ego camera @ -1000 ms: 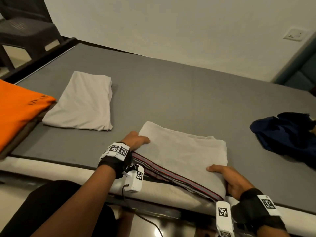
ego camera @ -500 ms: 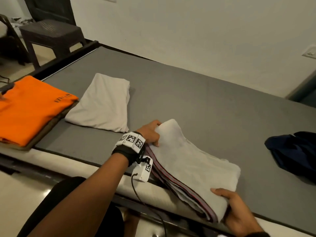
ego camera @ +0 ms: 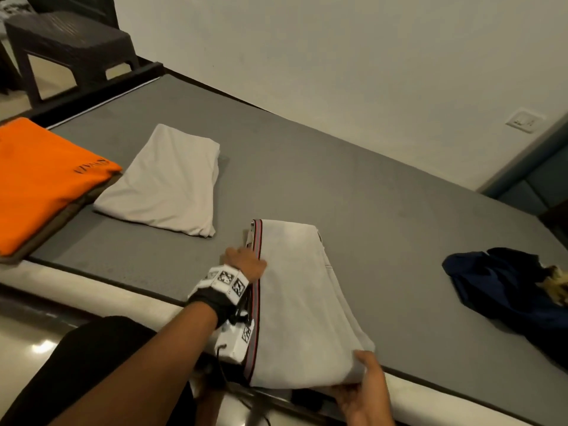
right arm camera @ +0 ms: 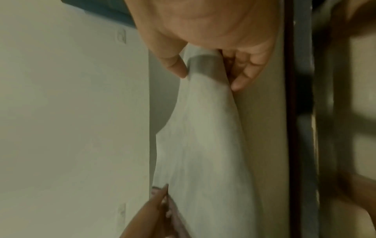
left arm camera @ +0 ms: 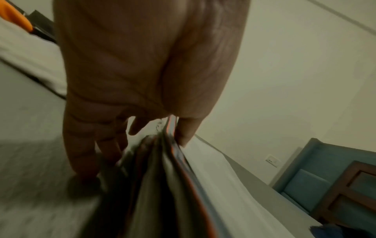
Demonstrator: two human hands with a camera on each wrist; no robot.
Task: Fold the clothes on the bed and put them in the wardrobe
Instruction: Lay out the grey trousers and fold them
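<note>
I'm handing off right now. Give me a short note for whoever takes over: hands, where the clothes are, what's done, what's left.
Left hand: grips the striped edge of the folded grey garment, thumb on top, fingers under.
Right hand: pinches the near right corner of the same garment.
The garment is at the near edge of the bed.
Done: a folded beige garment lies on the bed; a folded orange garment tops a stack to the left.
Left: the dark blue garment at right is unfolded. No wardrobe is in view; nothing looks put away.
</note>
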